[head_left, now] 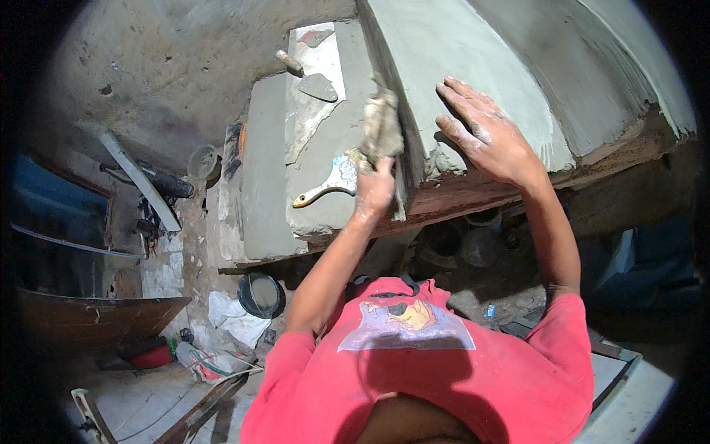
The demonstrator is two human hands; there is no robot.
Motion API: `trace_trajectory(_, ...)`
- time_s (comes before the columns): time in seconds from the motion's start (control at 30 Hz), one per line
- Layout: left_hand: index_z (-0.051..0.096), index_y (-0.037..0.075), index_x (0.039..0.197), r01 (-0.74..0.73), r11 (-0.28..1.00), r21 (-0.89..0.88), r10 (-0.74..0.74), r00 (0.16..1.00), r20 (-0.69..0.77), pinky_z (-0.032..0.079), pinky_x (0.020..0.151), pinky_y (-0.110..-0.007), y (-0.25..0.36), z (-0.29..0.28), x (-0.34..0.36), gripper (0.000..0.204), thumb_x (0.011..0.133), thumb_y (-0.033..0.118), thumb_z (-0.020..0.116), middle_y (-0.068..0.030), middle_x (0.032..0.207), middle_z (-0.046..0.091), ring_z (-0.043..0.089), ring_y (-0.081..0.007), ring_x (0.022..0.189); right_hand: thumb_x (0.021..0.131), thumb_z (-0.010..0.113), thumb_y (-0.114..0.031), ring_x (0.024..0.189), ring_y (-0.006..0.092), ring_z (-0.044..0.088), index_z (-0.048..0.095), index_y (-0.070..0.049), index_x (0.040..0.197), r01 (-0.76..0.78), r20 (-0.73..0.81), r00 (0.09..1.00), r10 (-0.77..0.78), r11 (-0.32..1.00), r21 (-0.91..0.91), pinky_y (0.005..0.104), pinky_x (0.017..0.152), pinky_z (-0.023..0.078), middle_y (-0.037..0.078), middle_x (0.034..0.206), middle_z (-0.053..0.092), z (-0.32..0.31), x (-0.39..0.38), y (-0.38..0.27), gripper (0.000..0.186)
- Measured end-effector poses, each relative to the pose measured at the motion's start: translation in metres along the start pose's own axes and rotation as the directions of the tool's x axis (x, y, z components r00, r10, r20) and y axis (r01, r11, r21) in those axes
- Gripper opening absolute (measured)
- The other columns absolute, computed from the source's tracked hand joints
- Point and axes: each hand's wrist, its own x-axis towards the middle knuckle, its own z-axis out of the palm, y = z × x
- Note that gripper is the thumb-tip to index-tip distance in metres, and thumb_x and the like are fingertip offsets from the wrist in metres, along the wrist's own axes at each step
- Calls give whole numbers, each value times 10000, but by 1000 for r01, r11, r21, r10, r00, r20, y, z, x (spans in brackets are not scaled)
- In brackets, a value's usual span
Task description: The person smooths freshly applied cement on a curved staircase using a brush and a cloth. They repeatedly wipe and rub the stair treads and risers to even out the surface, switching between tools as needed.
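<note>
My left hand (376, 191) is closed around the near end of a pale, cement-caked piece (383, 122), held upright beside the riser of a plastered step; its kind is unclear. Just left of that hand lies a paintbrush (337, 180) with a pale handle, its bristle end partly hidden by my fingers. My right hand (488, 140) rests with fingers stretched out on the wet grey plaster surface (473, 44), near its rough front edge. Farther off, a pointing trowel (318, 87) with a worn handle lies on a torn white sheet (314, 118) on the lower step.
A black bucket of greyish liquid (260, 294) stands below at left, next to a white sack (231, 317). Another bucket (202, 163) sits by the wall. A long straight bar (140, 181) leans there. A brown wooden panel (96, 322) is at far left.
</note>
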Motion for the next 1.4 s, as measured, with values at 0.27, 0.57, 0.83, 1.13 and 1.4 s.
trace_trajectory(0.27, 541, -43, 1401, -182, 980, 82, 164, 969, 187, 456, 1069, -382, -11, -49, -54, 411, 1020, 111, 545, -182, 1322, 652, 612, -265, 1240, 1101, 387, -568, 1535, 338, 373, 485, -137, 1567, 8, -72, 997, 11, 965, 261, 465, 1288, 232, 150, 1642, 429, 6, -5, 12, 642)
trace_trajectory(0.57, 521, -75, 1399, -87, 992, 94, 67, 978, 198, 432, 1081, -424, 17, -13, -55, 460, 1020, 178, 584, -210, 1343, 621, 580, -317, 1262, 1075, 425, -603, 1490, 372, 427, 527, -131, 1531, 34, -132, 991, 6, 954, 298, 459, 1235, 333, 181, 1599, 475, 6, -9, 12, 665)
trace_trajectory(0.83, 483, -36, 1507, -150, 985, 87, 146, 988, 46, 414, 1173, -387, -59, -105, -143, 610, 918, 38, 624, -168, 1482, 586, 566, -270, 1367, 1041, 535, -578, 1414, 398, 512, 579, -100, 1466, 70, -299, 954, 6, 967, 245, 466, 1161, 434, 220, 1531, 534, 5, -14, 6, 641)
trace_trajectory(1.13, 732, -76, 1207, 113, 993, 39, -93, 935, -344, 471, 1115, -369, -125, -183, -162, 427, 892, -157, 456, -181, 1202, 755, 688, -279, 1194, 1011, 580, -573, 1296, 414, 608, 629, 35, 1352, 13, -385, 918, 96, 962, 271, 479, 1118, 467, 251, 1366, 653, 6, -39, -10, 698)
trace_trajectory(1.4, 683, -54, 1165, 103, 976, -190, -109, 994, -19, 510, 1017, -382, -97, -153, -171, 267, 995, -31, 479, -122, 1175, 705, 656, -242, 1140, 915, 786, -328, 1201, 342, 709, 679, 38, 1310, 136, -253, 958, 132, 565, 813, 416, 1069, 507, 206, 1231, 746, 16, -155, -70, 548)
